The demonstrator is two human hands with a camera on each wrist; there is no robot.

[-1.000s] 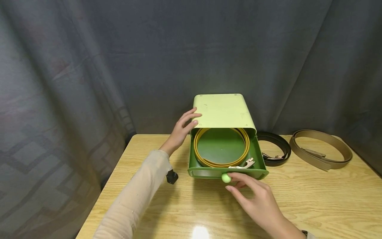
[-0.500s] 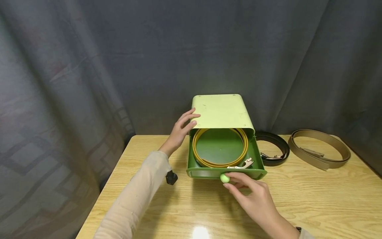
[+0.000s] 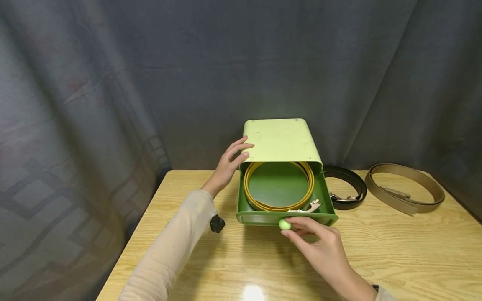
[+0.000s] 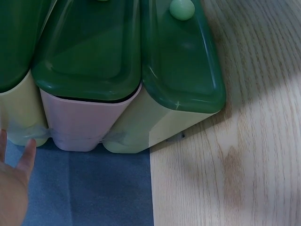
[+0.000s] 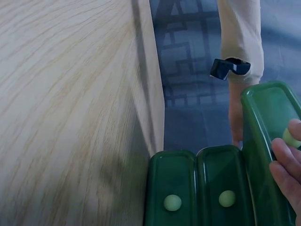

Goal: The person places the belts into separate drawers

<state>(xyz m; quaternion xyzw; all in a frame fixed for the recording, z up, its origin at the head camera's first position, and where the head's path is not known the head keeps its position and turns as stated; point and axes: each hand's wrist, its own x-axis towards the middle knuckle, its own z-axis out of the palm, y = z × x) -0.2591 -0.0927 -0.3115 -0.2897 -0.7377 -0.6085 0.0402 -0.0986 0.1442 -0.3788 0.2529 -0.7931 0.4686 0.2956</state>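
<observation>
In the head view a pale yellow-green drawer unit [image 3: 278,140] stands at the table's back, its top green drawer [image 3: 246,217] pulled out. Inside lies a coiled yellow belt [image 3: 246,184] with a metal buckle [image 3: 314,205]. My left hand [image 3: 224,169] rests against the unit's left side and top edge, fingers extended. With thumb and index finger, my right hand [image 3: 320,244] pinches the round light-green knob [image 3: 284,224] on the drawer front. The right wrist view shows those fingers around the knob [image 5: 291,138]. Part of the belt is hidden under the unit's top.
To the right of the unit lie a coiled black belt [image 3: 355,184] and a coiled tan belt [image 3: 433,190] on the wooden table [image 3: 406,251]. Below the pulled drawer, the right wrist view shows two shut green drawers [image 5: 171,174]. A grey curtain [image 3: 301,58] hangs behind.
My right thumb has moved in to the knob, closing the gap below it. The drawer, the belts and my left hand look the same apart from slight camera motion.
</observation>
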